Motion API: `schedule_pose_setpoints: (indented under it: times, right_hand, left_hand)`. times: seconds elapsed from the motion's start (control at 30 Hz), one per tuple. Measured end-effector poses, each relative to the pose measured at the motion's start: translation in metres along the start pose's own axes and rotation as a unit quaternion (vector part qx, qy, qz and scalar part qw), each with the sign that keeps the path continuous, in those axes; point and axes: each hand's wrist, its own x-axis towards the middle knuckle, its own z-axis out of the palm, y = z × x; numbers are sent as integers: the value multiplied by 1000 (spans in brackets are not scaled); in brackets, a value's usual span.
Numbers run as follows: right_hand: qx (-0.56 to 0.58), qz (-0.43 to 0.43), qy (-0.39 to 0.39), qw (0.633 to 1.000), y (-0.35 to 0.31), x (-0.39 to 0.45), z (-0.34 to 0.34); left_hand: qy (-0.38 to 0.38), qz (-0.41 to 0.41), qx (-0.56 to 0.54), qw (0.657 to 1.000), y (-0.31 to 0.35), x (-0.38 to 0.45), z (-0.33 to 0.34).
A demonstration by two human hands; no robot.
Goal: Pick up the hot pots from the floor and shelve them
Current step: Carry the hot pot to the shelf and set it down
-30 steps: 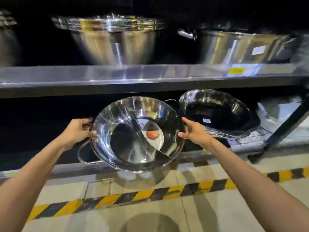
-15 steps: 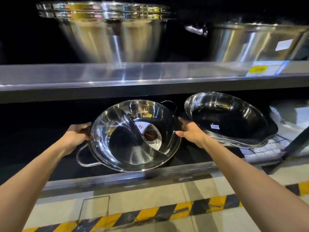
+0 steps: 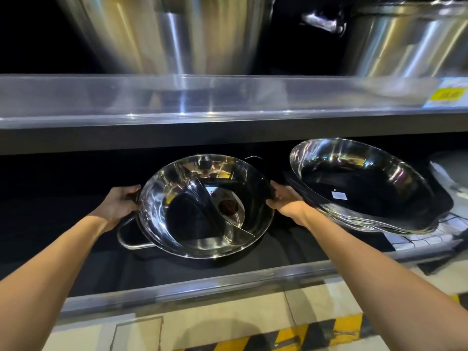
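Note:
A shiny steel hot pot [image 3: 177, 198] with a curved divider and a round label inside sits tilted toward me in the dark bottom shelf [image 3: 177, 285]. My left hand [image 3: 119, 203] grips its left rim. On the right rim, my right hand [image 3: 286, 201] holds the pot. One loop handle sticks out at the pot's lower left, another shows at its far right edge. Whether the pot rests on the shelf floor cannot be told.
A stack of tilted steel pans [image 3: 367, 188] stands right of the pot, close to my right hand. Two large steel pots [image 3: 172, 34] [image 3: 405, 39] fill the upper shelf [image 3: 202, 102], which carries a yellow price tag [image 3: 448, 96]. Yellow-black floor tape [image 3: 291, 338] runs below.
Both hands have carried the hot pot forward and into the bottom shelf, and my view has moved closer to the shelf.

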Motion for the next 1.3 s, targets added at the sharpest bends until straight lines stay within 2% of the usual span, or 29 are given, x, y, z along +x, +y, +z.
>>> schedule_pose_setpoints:
  times: [0.27,0.37,0.47,0.57,0.7,0.87,1.1,1.17,1.23,1.3]
  right_hand:
    - [28,-3,8,1000,-5,12,3]
    - [96,25,-24,995,-11,13,-2]
    - [59,18,-69,996,-15,10,-9]
    - [80,17,-104,991,-18,2,-11]
    - [66,23,-110,991,-16,-2,-11]
    - [14,19,-125,992,-11,-2,-13]
    - [1,25,-100,995,-9,4,-12]
    - [-45,25,-92,994,-11,1,-11]
    - [-146,22,-47,988,-16,-9,-6]
    - [-230,-1,20,973,-27,-30,5]
  left_hand:
    - [-4,-2,14,1000,-3,15,5]
    - [-17,1,35,999,-2,16,5]
    - [-53,9,61,997,-6,12,0]
    - [-70,24,96,993,-8,7,-4]
    - [-68,44,141,987,-8,2,-2]
    - [-63,37,135,988,-10,-6,-1]
    - [-46,29,123,991,-13,-4,5]
    - [-32,21,102,994,-13,-3,2]
    - [30,12,98,995,-14,-7,-2]
    - [103,12,149,983,-16,-22,-9]
